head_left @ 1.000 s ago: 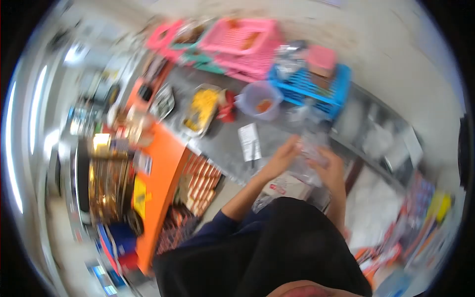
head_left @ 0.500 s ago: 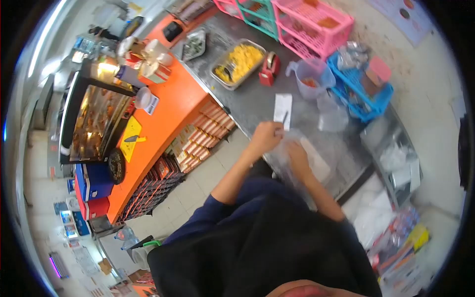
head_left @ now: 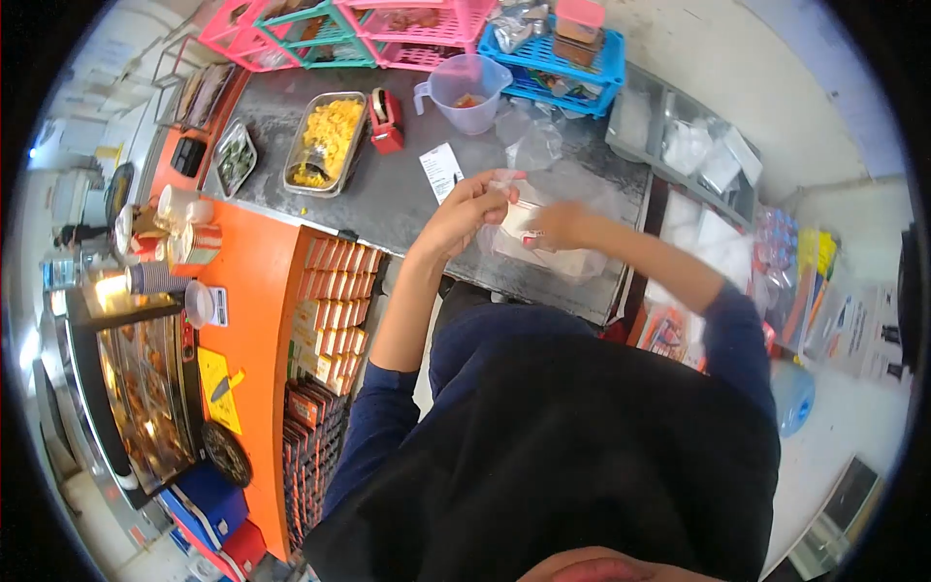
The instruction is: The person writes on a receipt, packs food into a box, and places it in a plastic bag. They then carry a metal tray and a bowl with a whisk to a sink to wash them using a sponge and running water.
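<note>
A clear plastic bag lies on the dark worktop in front of me, with a flat white packet with red print in or under it. My left hand is closed, its thumb and fingers pinching the upper left edge of the bag. Over the packet's right part is my right hand, smeared by motion, its fingers pointing left. Whether it grips anything cannot be made out. Just beyond my left hand, a white paper slip lies with a dark pen on it.
Farther back stand a metal tray of yellow food, a red tape dispenser and a clear measuring jug. Pink, green and blue racks line the wall. An orange counter runs along the left; a grey divided bin is at right.
My view has turned, so the worktop appears further left. Both hands were low over the bag; the left now pinches its edge and the right moves across the packet, whose red print now shows.
</note>
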The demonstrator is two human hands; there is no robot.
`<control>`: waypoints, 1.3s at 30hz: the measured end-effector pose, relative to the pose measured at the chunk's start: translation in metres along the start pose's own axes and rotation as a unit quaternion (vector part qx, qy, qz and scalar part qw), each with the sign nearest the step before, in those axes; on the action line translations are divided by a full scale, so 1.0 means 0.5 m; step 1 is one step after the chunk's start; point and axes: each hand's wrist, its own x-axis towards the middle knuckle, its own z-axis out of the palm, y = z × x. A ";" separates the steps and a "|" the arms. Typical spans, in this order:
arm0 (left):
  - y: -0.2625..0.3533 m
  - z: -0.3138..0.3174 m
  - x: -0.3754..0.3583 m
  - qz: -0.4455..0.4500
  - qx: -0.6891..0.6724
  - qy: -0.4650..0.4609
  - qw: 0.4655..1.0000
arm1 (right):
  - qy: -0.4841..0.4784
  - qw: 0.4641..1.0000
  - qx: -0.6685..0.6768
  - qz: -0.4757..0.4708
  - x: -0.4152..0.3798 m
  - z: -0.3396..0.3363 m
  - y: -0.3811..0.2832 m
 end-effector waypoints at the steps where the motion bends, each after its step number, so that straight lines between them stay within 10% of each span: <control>1: 0.001 0.005 0.004 -0.004 -0.033 0.007 0.999 | -0.065 0.991 -0.047 0.103 -0.064 -0.048 0.000; 5: 0.006 0.026 0.007 -0.028 -0.012 -0.035 0.999 | -0.108 0.962 -0.121 0.218 -0.257 -0.201 -0.065; 7: 0.013 0.040 0.009 -0.033 0.058 -0.041 0.997 | -0.032 0.996 -0.077 0.038 -0.306 -0.211 -0.084; 12: 0.002 0.074 0.005 0.010 -0.053 -0.034 0.998 | 0.168 0.963 -0.212 -0.003 -0.341 -0.159 -0.102; 14: -0.006 0.079 -0.016 0.047 0.124 0.005 0.991 | 0.303 0.951 0.002 -0.056 -0.367 -0.117 -0.061; 17: -0.009 -0.027 -0.063 0.115 0.463 0.032 0.878 | 0.485 0.803 0.345 0.028 -0.388 -0.029 -0.025; 19: -0.065 -0.075 -0.064 0.079 0.659 0.106 0.740 | 0.504 0.806 0.305 0.049 -0.333 0.069 0.032; 21: -0.247 -0.137 -0.003 0.003 0.668 0.060 0.742 | 0.464 0.842 0.251 0.114 -0.241 0.202 0.065; 23: -0.388 -0.130 0.063 0.211 0.553 0.049 0.805 | 0.492 0.821 0.288 0.030 -0.129 0.238 0.035; 25: -0.358 -0.058 0.089 0.305 0.619 0.018 0.724 | 0.590 0.752 0.275 0.103 -0.012 0.358 0.057; 28: -0.462 0.015 0.101 0.272 0.419 0.149 0.853 | 0.595 0.743 0.201 0.231 0.032 0.339 0.001; 35: -0.456 -0.014 0.123 0.223 0.456 0.024 0.861 | 0.678 0.588 0.372 0.237 0.032 0.223 0.004; 37: -0.393 0.014 0.113 0.140 0.285 -0.036 0.948 | 0.586 0.512 0.572 0.260 0.016 0.214 0.011; 39: -0.410 0.007 0.122 0.205 0.416 -0.071 0.883 | 0.570 0.467 0.630 0.245 0.019 0.223 -0.005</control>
